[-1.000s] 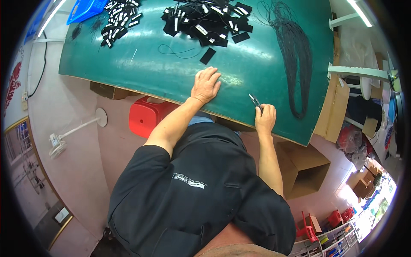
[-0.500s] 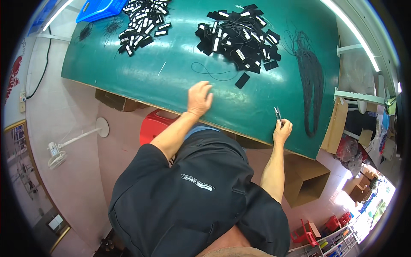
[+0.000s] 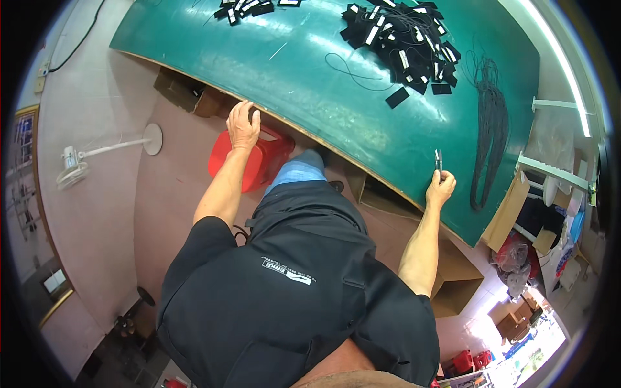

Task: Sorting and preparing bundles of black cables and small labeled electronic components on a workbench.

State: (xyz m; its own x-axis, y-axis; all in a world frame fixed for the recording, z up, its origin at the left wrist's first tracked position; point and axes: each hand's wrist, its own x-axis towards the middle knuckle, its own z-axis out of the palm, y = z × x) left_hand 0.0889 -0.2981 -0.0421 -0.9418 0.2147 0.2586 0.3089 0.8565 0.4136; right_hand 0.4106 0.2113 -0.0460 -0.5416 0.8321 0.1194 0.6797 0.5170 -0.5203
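My left hand (image 3: 244, 126) is over the near edge of the green table (image 3: 284, 77), fingers extended and thumb apart, holding nothing. A small pair of thread snips (image 3: 438, 160) is gripped in my right hand (image 3: 440, 188), its blades pointing away from me over the table's right part. Beyond lies a heap of black rectangular tags (image 3: 404, 58) with white labels, tangled with thin dark cords. One black tag (image 3: 397, 97) rests by itself just in front of the heap. To the right of the snips lies a long bundle of dark cords (image 3: 490, 136).
Another pile of tags (image 3: 242, 9) shows at the far left of the table. A red plastic stool (image 3: 259, 161) stands below the table's edge. Cardboard boxes stand under the table, and an open one (image 3: 458, 281) is beside my right arm. A white fan (image 3: 72, 173) is at the left wall.
My left hand has moved left and back from above the tabletop to its near edge. My right hand still holds the snips. The view has shifted, showing more of the stool.
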